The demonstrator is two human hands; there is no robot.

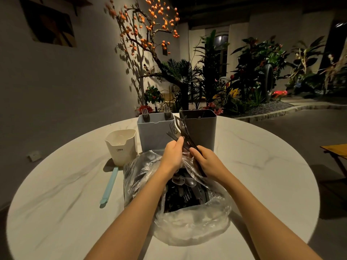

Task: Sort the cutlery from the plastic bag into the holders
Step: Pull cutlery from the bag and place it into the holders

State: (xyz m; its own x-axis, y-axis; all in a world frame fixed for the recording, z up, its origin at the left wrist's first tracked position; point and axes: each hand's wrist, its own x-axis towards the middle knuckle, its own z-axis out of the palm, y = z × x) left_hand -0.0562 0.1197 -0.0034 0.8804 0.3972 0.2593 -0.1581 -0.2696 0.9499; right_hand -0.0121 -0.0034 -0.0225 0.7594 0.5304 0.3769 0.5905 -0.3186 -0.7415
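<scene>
A clear plastic bag (189, 224) lies open on the round white table (56, 212), full of dark plastic cutlery (185, 192). Above the bag's far end, my left hand (173, 154) pinches dark forks (177, 131) that point up toward the holders. My right hand (208, 162) grips a bundle of dark cutlery handles (199, 166) that runs down past the palm. Behind the hands stand a grey-blue holder (150, 136) with two forks in it, a dark grey holder (204, 128), and a small cream holder (121, 147) at the left.
A light blue utensil (109, 186) lies on the table left of the bag. A wooden chair edge (336, 152) shows at the right. Plants and a tree with orange fruit fill the background beyond the table.
</scene>
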